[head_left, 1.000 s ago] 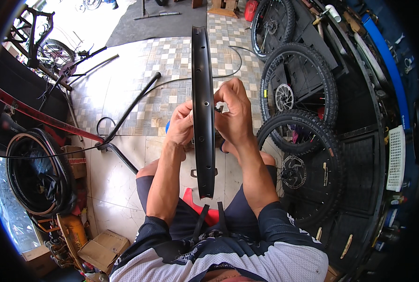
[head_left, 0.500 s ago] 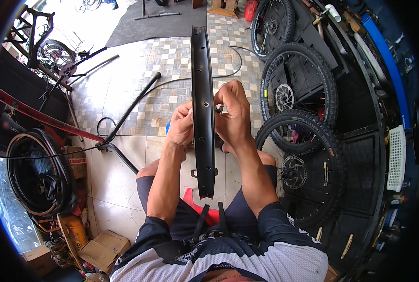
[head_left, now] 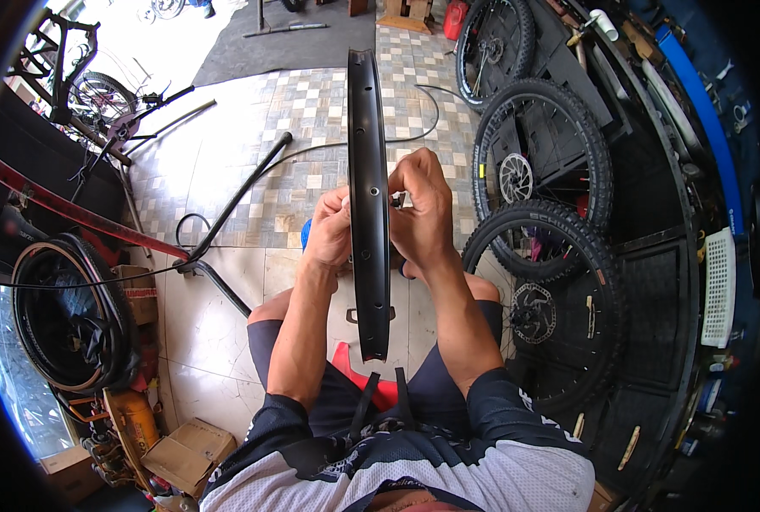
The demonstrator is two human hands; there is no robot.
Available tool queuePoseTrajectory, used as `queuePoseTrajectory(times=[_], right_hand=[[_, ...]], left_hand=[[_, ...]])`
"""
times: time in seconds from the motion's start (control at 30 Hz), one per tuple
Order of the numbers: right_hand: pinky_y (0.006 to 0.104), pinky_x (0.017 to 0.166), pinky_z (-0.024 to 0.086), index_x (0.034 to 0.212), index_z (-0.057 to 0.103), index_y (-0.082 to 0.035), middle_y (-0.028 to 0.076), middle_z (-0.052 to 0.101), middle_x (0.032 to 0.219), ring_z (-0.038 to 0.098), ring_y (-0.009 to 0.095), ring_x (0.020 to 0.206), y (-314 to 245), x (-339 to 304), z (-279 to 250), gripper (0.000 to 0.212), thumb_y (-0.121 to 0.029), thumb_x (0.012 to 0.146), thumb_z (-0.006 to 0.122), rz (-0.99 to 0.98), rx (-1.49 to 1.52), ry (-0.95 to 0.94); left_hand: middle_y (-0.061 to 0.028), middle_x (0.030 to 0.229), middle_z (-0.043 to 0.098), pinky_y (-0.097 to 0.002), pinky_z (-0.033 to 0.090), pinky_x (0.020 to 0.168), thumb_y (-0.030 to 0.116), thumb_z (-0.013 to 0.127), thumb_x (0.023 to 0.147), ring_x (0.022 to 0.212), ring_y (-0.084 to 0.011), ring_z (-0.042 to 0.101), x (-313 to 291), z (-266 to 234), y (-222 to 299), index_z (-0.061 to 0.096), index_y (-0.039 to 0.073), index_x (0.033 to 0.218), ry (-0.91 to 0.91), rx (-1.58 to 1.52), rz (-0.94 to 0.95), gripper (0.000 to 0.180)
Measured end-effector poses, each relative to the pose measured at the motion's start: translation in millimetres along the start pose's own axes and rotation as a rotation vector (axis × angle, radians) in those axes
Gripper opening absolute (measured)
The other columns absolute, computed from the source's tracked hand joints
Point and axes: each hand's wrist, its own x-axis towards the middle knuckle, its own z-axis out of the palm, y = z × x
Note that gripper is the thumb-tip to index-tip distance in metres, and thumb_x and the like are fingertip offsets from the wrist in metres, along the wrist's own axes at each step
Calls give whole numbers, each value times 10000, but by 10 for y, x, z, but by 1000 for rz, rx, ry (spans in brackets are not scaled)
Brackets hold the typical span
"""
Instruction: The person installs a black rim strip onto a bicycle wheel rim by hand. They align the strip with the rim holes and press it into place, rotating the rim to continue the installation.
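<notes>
A black bicycle rim [head_left: 367,162] stands upright edge-on in front of me, with a row of holes along its channel. My left hand [head_left: 330,224] is closed at the rim's left side, thumb and fingers pinched together; whatever they hold is hidden. On the other side my right hand [head_left: 423,209] is closed too, its index finger bent. A small dark metal piece [head_left: 399,199] shows between its fingers and the rim; its kind cannot be made out. Both forearms reach up from my lap, and the rim's lower end hangs between my knees.
Knobby-tyred wheels [head_left: 542,162] with disc rotors lean along the right side, beside a dark workbench. To the left are a black pole [head_left: 243,192] with a cable, stacked rims and tyres [head_left: 73,311], and an open cardboard box [head_left: 188,452]. A bike frame [head_left: 56,77] stands at far left.
The rim stays in place. My right hand's fingers have shifted very slightly beside it; my left hand has barely moved.
</notes>
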Motion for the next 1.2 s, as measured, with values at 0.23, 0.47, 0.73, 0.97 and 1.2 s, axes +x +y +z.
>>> queuePoseTrajectory(times=[0.23, 0.47, 0.73, 0.97, 1.2], right_hand=[[370, 691, 450, 750, 606, -43, 69, 529, 804, 548, 250, 802, 8, -21, 4, 172, 44, 726, 753, 7, 21, 3], [369, 751, 495, 857, 654, -30, 82, 591, 879, 597, 256, 852, 24, -23, -20, 172, 6, 746, 779, 8, 43, -33], [354, 832, 530, 1057, 709, 7, 117, 622, 1002, 648, 261, 945, 47, 1, -107, 309, -84, 783, 818, -2, 74, -125], [358, 860, 536, 1118, 712, 12, 119, 626, 1030, 655, 263, 978, 45, 5, -166, 376, -109, 785, 835, -5, 70, -158], [361, 866, 538, 1127, 712, 7, 117, 627, 1035, 658, 262, 983, 58, 0, -173, 380, -105, 786, 835, 1, 74, -166]], left_hand=[[-86, 1016, 775, -257, 589, 760, 320, 719, 1024, 840, -121, 721, 3, 13, -33, 747, -19, 1112, 48, 58, 13, 352], [-76, 993, 770, -258, 599, 744, 357, 769, 985, 817, -124, 723, 19, -17, -63, 749, -14, 1104, 48, 87, 9, 391], [-57, 958, 764, -245, 597, 703, 344, 805, 958, 794, -109, 720, 17, -24, -86, 752, -4, 1077, 70, 66, -14, 371], [-47, 888, 758, -227, 580, 639, 258, 748, 1007, 720, -95, 706, 31, -19, -95, 755, -3, 1024, 75, 69, -8, 262], [-48, 863, 753, -225, 577, 626, 228, 712, 1031, 698, -94, 701, 35, 10, -92, 751, -5, 1008, 91, 69, 4, 238]])
